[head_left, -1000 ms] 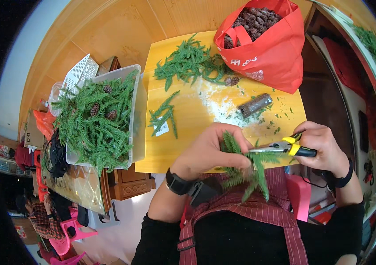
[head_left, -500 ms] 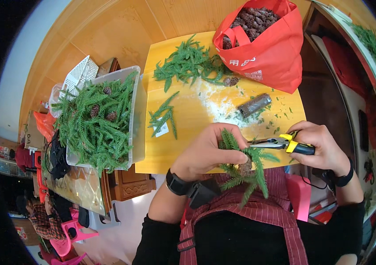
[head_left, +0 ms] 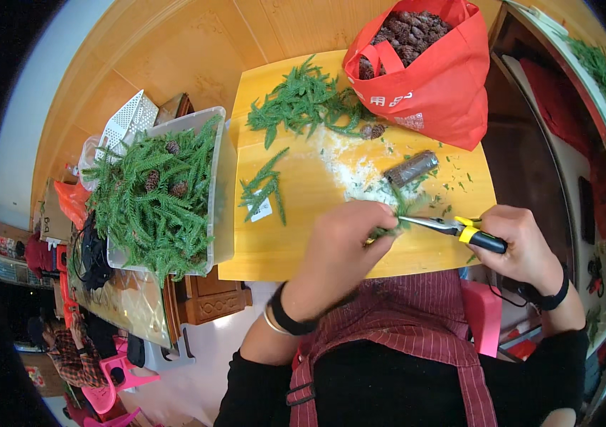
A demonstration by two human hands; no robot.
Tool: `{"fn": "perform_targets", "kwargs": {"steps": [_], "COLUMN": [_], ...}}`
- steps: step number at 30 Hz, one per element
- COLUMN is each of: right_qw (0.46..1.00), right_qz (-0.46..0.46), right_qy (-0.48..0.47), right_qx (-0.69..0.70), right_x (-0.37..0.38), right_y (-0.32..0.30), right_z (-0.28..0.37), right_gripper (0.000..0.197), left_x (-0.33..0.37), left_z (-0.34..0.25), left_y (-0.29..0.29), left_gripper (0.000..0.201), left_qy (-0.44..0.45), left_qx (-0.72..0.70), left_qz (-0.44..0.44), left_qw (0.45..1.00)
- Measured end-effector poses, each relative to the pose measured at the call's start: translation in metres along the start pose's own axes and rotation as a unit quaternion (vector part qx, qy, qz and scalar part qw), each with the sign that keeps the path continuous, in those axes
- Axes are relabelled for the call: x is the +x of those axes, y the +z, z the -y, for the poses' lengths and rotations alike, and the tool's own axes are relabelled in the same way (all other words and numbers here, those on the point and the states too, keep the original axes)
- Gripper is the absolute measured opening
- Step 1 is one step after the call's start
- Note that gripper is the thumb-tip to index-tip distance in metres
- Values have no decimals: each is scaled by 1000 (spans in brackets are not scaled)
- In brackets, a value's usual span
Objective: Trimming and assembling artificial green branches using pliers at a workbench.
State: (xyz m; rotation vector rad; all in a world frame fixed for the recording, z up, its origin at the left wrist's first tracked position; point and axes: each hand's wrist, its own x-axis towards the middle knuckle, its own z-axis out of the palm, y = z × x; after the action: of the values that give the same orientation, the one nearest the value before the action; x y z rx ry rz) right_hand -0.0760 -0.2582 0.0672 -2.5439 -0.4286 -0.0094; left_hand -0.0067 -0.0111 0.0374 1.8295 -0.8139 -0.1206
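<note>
In the head view, the grip of the left hand (head_left: 346,245) pinches a green sprig (head_left: 407,207) above the bench (head_left: 274,249); the right hand (head_left: 515,240) has its grip wrapped round yellow-and-black pliers (head_left: 486,241), their tips at the sprig. A red bag (head_left: 452,99) of pine cones (head_left: 417,32) stands beyond.

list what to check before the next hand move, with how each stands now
1. Pliers held in the right hand: ok, by the handles.
2. Green sprig held in the left hand: ok, between thumb and fingers.
3. Plier tips clear of the left fingers: cannot tell, they meet closely in this view.
4. Tabletop free of debris: not ok, white powder lies on it.
5. Red bag standing with pine cones inside: ok.
</note>
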Motion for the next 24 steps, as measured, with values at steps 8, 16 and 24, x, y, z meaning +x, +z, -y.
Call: {"fn": "perform_targets", "kwargs": {"steps": [8, 16, 24], "right_qw": [996, 984, 1000], "right_qz": [-25, -24, -13], "right_qy": [-26, -105, 1], "right_qx": [82, 142, 22], "right_x": [-1, 7, 0], "right_y": [4, 8, 5], "right_z": [-4, -11, -3], "right_gripper": [19, 27, 25], "left_x": [3, 1, 4], "left_z": [-3, 10, 5], "left_y": [-13, -11, -5], "left_gripper": [17, 21, 15], "left_qy": [-187, -246, -99], "left_qx": [-314, -553, -155], "left_qz": [87, 178, 57], "left_qw": [927, 776, 981]}}
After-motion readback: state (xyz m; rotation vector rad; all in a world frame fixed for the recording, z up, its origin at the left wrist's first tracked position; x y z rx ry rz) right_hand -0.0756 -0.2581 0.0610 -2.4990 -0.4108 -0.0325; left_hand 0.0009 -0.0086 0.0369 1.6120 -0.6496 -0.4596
